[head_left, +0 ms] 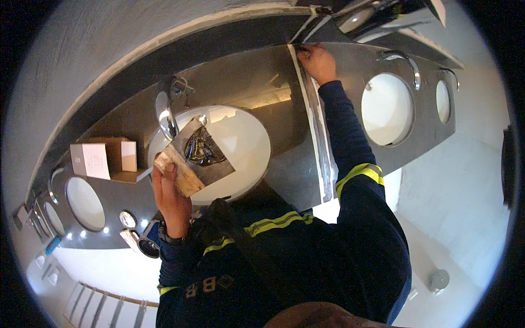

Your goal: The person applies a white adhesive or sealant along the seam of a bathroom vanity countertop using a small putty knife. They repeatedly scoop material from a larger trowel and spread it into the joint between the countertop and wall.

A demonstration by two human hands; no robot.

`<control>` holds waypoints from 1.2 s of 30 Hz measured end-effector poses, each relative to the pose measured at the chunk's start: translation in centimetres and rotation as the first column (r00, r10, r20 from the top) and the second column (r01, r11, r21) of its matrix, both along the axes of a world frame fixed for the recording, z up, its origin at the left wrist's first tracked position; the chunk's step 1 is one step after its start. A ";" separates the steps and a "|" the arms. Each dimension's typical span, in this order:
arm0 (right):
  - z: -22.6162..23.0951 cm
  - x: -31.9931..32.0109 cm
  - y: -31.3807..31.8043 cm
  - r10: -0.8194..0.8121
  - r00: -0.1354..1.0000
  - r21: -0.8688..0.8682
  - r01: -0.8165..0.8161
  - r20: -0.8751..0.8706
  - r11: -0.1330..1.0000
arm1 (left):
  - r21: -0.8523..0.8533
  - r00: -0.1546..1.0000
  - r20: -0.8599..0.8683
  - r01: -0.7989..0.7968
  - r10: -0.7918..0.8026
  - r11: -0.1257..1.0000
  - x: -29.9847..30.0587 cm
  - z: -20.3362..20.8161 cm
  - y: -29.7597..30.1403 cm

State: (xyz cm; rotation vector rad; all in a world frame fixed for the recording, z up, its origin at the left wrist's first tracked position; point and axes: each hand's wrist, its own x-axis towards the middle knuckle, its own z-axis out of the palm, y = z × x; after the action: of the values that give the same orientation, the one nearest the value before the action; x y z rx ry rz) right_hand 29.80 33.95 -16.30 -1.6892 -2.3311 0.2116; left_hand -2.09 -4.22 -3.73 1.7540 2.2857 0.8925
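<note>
My left hand (pixel 172 191) grips a square board (pixel 220 170) by its edge, above the white oval basin (pixel 252 136). A light, wood-coloured strip runs along the board's held side. Glossy dark paste (pixel 199 148) lies heaped on its grey face. My right hand (pixel 318 63) reaches to the back of the dark counter (pixel 287 164), at the far end of a seam (pixel 318 126) edged with pale tape. Its fingers are bent together against the seam; what they hold is hidden or too small to make out.
A chrome tap (pixel 164 115) curves over the basin's left side. An open cardboard box (pixel 117 156) stands on the counter at left. More round basins (pixel 387 109) with taps (pixel 410 65) line both sides. A dark cylindrical container (pixel 149 243) is near my left forearm.
</note>
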 end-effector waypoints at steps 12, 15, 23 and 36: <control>2.1 0.0 2.5 0.083 0.988 -0.230 -0.051 0.129 0.972 | -0.021 0.997 -0.080 0.018 -0.019 1.000 -0.1 -1.0 -0.5; 2.1 0.4 2.8 0.138 0.971 -0.231 -0.091 0.194 0.969 | -0.098 0.823 0.534 -0.166 0.193 0.981 0.5 -1.4 -0.3; 1.9 2.3 0.3 0.112 0.971 -0.258 -0.055 0.212 0.964 | -0.173 0.772 0.564 -0.237 0.293 0.956 1.2 0.0 0.4; 6.6 3.9 -7.6 0.028 0.991 -0.424 -0.082 -0.133 0.902 | -0.014 0.996 0.086 -0.027 0.029 1.000 0.6 -0.4 -0.1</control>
State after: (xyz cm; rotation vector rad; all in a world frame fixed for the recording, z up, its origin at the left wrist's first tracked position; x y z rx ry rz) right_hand 33.75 26.32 -9.66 -1.7291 -2.3602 0.8744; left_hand -1.47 -4.27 -4.08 1.6492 2.2621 0.9375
